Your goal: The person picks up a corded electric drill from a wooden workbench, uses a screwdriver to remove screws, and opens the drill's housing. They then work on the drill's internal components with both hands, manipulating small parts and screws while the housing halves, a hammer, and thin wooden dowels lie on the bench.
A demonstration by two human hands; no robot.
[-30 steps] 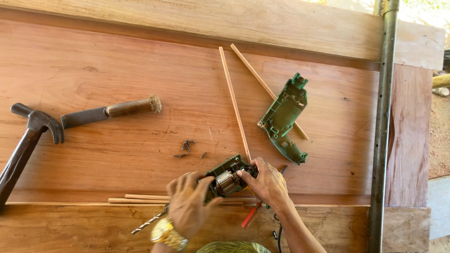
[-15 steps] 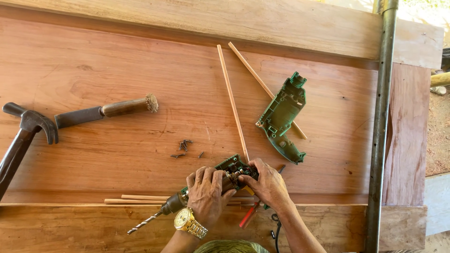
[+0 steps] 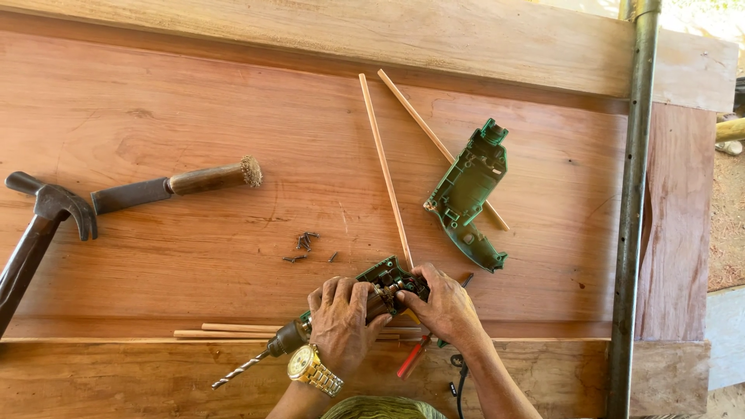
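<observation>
Both hands on the opened drill [image 3: 365,299], near edge of the wooden table [image 3: 194,101].

Left hand [image 3: 341,322] wrapped round the body, bit [image 3: 237,372] pointing lower left; right hand [image 3: 446,306] w/ fingertips pinching inside the exposed guts. Screws [image 3: 304,247] just beyond, green cover half [image 3: 468,194] to the right over thin sticks [image 3: 384,167]. Hammer [image 3: 35,233] & chisel [image 3: 174,185] far left.

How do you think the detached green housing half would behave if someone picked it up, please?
The green housing half is a thin, hollow shell, so probably light and stiff. It rests across a thin wooden stick, so it may rock when nudged; its ribs may snag.
</observation>
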